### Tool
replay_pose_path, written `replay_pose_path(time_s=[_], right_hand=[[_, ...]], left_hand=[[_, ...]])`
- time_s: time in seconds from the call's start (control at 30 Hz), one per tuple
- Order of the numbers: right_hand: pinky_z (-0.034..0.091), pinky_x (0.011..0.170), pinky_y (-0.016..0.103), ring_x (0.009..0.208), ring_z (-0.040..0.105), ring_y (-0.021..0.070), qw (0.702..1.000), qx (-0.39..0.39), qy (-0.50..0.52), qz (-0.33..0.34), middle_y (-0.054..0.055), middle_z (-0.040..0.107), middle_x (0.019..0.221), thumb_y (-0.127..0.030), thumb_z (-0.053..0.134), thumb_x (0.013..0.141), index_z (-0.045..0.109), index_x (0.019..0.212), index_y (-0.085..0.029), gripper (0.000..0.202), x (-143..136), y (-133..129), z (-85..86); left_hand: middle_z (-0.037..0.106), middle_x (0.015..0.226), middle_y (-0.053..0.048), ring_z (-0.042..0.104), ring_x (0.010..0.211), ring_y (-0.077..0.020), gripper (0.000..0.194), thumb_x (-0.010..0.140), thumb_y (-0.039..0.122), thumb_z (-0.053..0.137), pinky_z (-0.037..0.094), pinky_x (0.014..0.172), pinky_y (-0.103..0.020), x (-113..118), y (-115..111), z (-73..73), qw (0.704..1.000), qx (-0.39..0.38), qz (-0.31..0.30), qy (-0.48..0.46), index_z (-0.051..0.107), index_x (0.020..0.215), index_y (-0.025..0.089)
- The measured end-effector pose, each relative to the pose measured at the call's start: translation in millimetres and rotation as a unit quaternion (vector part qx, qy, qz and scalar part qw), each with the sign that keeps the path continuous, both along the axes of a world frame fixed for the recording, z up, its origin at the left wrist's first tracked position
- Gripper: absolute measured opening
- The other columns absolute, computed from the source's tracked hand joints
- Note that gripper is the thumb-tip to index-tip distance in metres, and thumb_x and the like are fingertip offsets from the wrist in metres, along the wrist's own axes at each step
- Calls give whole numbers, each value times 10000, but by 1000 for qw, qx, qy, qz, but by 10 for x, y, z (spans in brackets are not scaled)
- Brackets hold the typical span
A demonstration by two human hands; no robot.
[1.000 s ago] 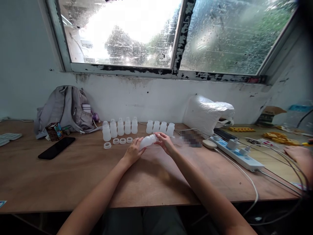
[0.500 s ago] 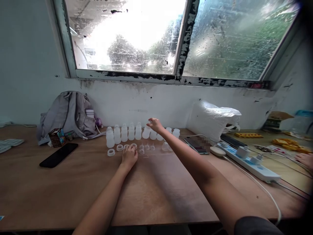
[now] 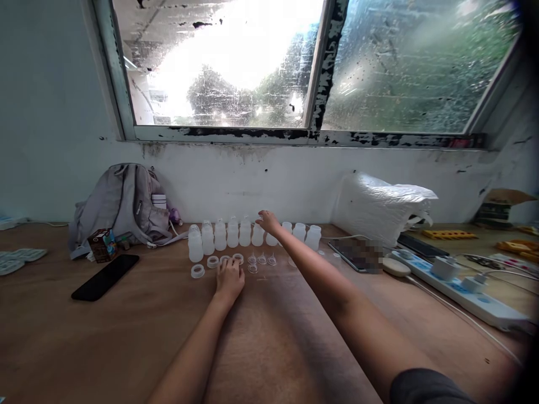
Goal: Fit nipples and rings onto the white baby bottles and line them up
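Observation:
A row of frosted baby bottles (image 3: pixel 195 247) stands along the back of the table; those on the left have domed tops, those on the right have open necks. My right hand (image 3: pixel 268 222) reaches over the row, its fingers closed at the top of a middle bottle (image 3: pixel 257 235). The fingers hide part of that bottle's top. My left hand (image 3: pixel 230 278) lies on the table, fingers extended over the white collar rings (image 3: pixel 213 262), partly covering one. Another ring (image 3: pixel 197 271) sits nearer on the left. Several clear teats (image 3: pixel 261 258) stand right of the left hand.
A grey backpack (image 3: pixel 122 207), a small carton (image 3: pixel 102 245) and a black phone (image 3: pixel 105 278) are on the left. To the right are another phone (image 3: pixel 347 255), a white plastic bag (image 3: pixel 379 210), a round white charger (image 3: pixel 396 266) and a power strip (image 3: pixel 471 289) with cables.
The whole view has shifted slightly. My right hand has come down onto the middle bottle, which now stands closer to its left neighbour. My left hand stays by the rings.

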State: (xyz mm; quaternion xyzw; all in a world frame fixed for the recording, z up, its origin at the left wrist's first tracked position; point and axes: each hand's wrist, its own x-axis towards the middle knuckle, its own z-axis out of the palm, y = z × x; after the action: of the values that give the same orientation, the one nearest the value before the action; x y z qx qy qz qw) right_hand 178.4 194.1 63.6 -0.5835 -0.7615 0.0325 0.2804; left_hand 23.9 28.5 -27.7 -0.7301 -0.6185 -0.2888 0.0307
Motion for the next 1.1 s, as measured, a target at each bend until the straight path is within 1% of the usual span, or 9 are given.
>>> replay_pose_path(time_s=[0.13, 0.33, 0.47, 0.6, 0.77, 0.83, 0.93, 1.03, 1.1], right_hand=[[361, 830, 305, 1033, 475, 212, 1000, -4, 2, -8, 136, 543, 1077, -236, 552, 741, 451, 1116, -117, 406, 12, 19, -23], [370, 819, 296, 1018, 486, 211, 1000, -8, 7, 3, 141, 529, 1096, -234, 525, 753, 490, 1074, -122, 341, 11, 7, -27], [380, 806, 297, 1002, 496, 208, 1000, -3, 17, 10, 133, 541, 1069, -224, 522, 749, 420, 1151, -129, 425, 1, -13, -63], [374, 817, 320, 1032, 469, 225, 999, 14, 30, 7, 155, 509, 1101, -237, 530, 739, 344, 1206, -115, 517, 8, -67, -91], [350, 856, 339, 1066, 421, 237, 994, 91, 62, 8, 149, 481, 1121, -196, 476, 752, 385, 1174, -112, 439, 45, -308, -140], [352, 857, 337, 1034, 437, 230, 986, 143, 86, 28, 136, 510, 1067, -161, 444, 749, 453, 1102, -114, 356, 78, -493, -250], [380, 825, 318, 942, 483, 201, 975, 172, 137, 38, 106, 536, 977, -100, 381, 737, 518, 996, -140, 296, 170, -835, -553], [393, 815, 321, 892, 497, 197, 974, 150, 172, 4, 97, 543, 926, -51, 390, 676, 543, 938, -138, 315, 297, -1152, -872], [400, 807, 328, 876, 501, 198, 977, 129, 167, 6, 86, 547, 893, -56, 409, 668, 567, 871, -155, 275, 360, -1299, -993]], left_hand=[[555, 972, -72, 443, 963, -228, 224, 750, 204, 444, 320, 814, -371, 1, 4, -7, 1000, -6, 14, 7, 559, 939, 175], [506, 1056, -85, 418, 1009, -233, 275, 741, 212, 452, 314, 827, -373, 3, -3, -12, 999, -17, 40, 19, 535, 1001, 178], [502, 1063, -86, 413, 1013, -233, 288, 769, 253, 432, 316, 830, -376, 8, -9, -4, 999, -14, 41, 29, 527, 1032, 186], [501, 1072, -82, 414, 1011, -229, 293, 780, 279, 430, 318, 833, -372, 12, -7, -3, 998, -14, 40, 37, 526, 1043, 195], [498, 1076, -89, 415, 1007, -232, 317, 780, 278, 428, 325, 824, -376, 5, 1, -19, 997, -14, 49, 54, 506, 1075, 192], [504, 1062, -92, 420, 997, -235, 320, 783, 282, 420, 332, 816, -379, 8, 6, -27, 997, -12, 48, 62, 505, 1076, 185], [493, 1087, -99, 410, 1014, -243, 345, 802, 327, 392, 324, 836, -386, 24, 16, -39, 997, -5, 34, 72, 489, 1101, 185], [423, 1201, -120, 353, 1095, -282, 456, 805, 428, 363, 256, 903, -449, 44, 27, -63, 997, -2, 18, 81, 419, 1188, 185], [373, 1257, -127, 310, 1142, -304, 510, 799, 475, 346, 203, 930, -490, 52, 32, -82, 997, -18, 11, 80, 387, 1217, 185]])
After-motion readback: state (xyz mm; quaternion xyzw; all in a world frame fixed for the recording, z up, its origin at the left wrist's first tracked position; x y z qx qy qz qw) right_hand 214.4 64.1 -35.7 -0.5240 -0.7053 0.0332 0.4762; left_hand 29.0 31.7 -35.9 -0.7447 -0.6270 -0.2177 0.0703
